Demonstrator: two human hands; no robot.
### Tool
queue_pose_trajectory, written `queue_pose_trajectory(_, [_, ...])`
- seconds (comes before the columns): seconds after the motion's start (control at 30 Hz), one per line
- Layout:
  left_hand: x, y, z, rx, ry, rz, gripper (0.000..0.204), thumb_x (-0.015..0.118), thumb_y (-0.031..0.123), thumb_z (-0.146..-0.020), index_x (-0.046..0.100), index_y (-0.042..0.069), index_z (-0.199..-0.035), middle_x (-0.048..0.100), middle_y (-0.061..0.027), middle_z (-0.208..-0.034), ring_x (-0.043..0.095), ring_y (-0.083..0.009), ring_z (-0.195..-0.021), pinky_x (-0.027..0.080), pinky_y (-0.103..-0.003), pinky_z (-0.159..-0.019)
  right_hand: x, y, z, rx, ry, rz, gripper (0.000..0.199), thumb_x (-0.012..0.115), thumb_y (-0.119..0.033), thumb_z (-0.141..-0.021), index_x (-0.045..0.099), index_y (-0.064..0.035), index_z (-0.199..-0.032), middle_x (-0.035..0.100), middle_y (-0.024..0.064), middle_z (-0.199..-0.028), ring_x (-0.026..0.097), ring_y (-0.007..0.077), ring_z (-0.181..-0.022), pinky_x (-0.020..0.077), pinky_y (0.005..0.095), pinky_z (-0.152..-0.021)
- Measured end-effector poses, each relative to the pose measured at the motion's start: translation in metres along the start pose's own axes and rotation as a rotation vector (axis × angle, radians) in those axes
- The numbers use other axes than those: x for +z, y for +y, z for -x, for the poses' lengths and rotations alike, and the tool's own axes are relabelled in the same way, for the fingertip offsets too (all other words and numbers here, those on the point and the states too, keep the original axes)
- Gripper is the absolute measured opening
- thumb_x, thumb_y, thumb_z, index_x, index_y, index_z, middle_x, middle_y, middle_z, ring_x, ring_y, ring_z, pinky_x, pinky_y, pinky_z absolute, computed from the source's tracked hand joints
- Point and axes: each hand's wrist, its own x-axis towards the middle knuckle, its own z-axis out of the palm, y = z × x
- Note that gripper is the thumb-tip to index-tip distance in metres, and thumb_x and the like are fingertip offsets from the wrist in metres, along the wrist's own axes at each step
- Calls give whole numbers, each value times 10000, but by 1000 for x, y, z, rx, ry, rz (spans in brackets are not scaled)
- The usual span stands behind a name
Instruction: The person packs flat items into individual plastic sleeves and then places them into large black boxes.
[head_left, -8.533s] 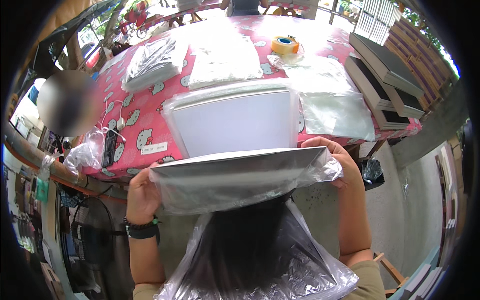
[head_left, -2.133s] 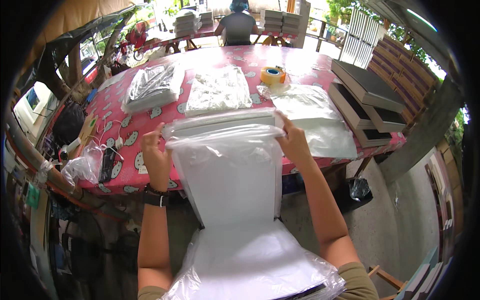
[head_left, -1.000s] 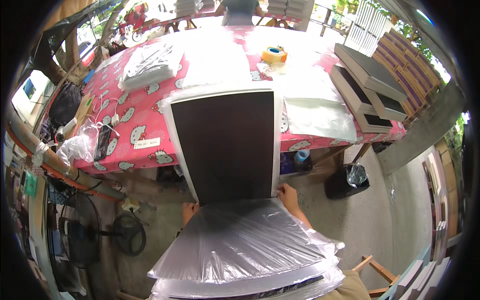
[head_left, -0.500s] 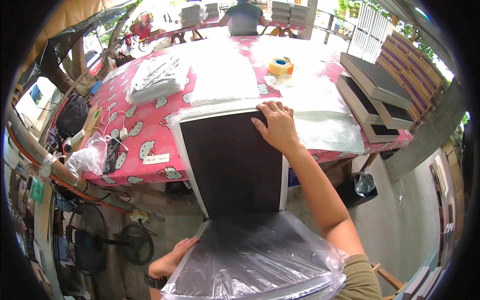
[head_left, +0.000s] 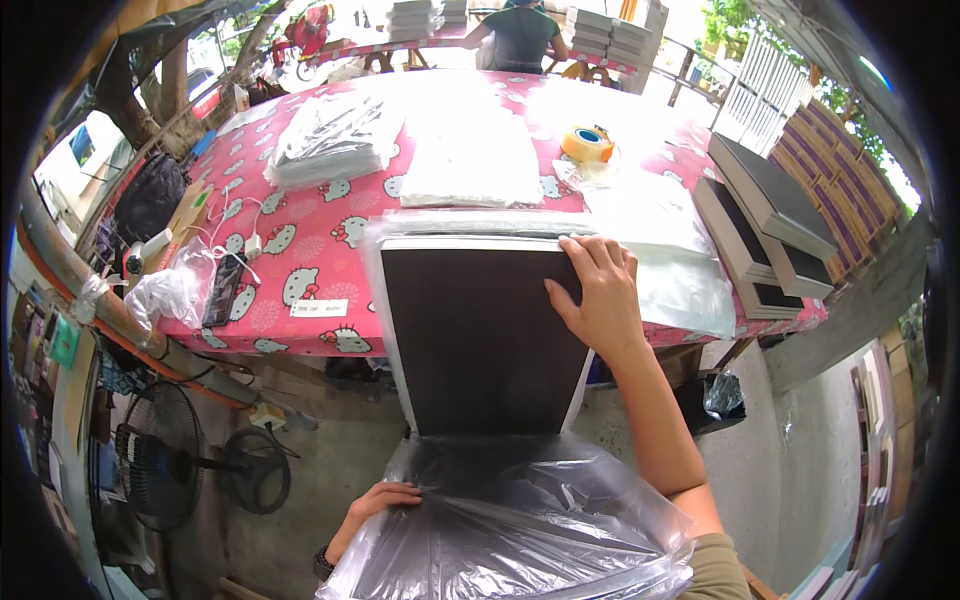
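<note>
A large black flat panel with a pale edge (head_left: 480,340) leans at the front of the table, partly inside a clear plastic bag (head_left: 530,530). My right hand (head_left: 608,295) grips its top right corner, fingers over the far edge and thumb on the black face. The bag lies loose and wrinkled over the panel's lower part, close to me. At its left side my left hand (head_left: 385,500) pinches the film, and creases fan out from the fingertips. Whatever supports the panel from below is hidden.
The table has a pink patterned cover (head_left: 300,265). On it are wrapped stacks (head_left: 335,140), clear sleeves (head_left: 680,290), a tape roll (head_left: 587,145) and thick black-topped slabs (head_left: 770,190). A fan (head_left: 160,455) stands lower left. Another person (head_left: 518,40) sits at the far side.
My left hand has moved up and inward onto the bag, and the film has bunched into creases there. My right hand keeps its hold on the panel's corner. The whole view has shifted slightly.
</note>
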Motion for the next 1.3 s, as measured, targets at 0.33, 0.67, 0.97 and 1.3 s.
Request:
queue_pose_trajectory(0.33, [-1,13,-4,13,26,-117,196,487,103,-807,635,37,-917,585,-101,-959,540,-201,-970,419,-295,-865,-15,-16,15,-9,-47,10,489,612,-197,-697,446,-32,-1125,464,119,-1148,372,285,-1144,232,508,-956])
queue_pose_trajectory(0.67, [3,-7,1,22,37,-45,295,434,245,-849,628,39,-935,576,-121,-971,531,-222,-987,405,-315,-874,-29,-20,21,14,-92,3,500,617,-207,-699,448,-44,-1140,462,110,-1170,383,277,-1132,230,512,-961])
queue_pose_trajectory(0.97, [7,-1,1,51,63,-155,354,386,290,-875,619,31,-939,572,-123,-996,514,-233,-1020,383,-332,-890,-52,13,26,341,-89,-1378,496,698,-174,-673,502,0,-1094,583,97,-975,537,142,-890,412,275,-812])
queue_pose_trajectory(1.3, [20,-68,-11,457,186,175,291,416,192,-858,589,-41,-835,588,-180,-905,553,-283,-909,390,-341,-847,-16,-12,95,711,277,-1331,502,762,-173,-618,518,22,-1011,573,59,-925,525,131,-846,435,265,-740])
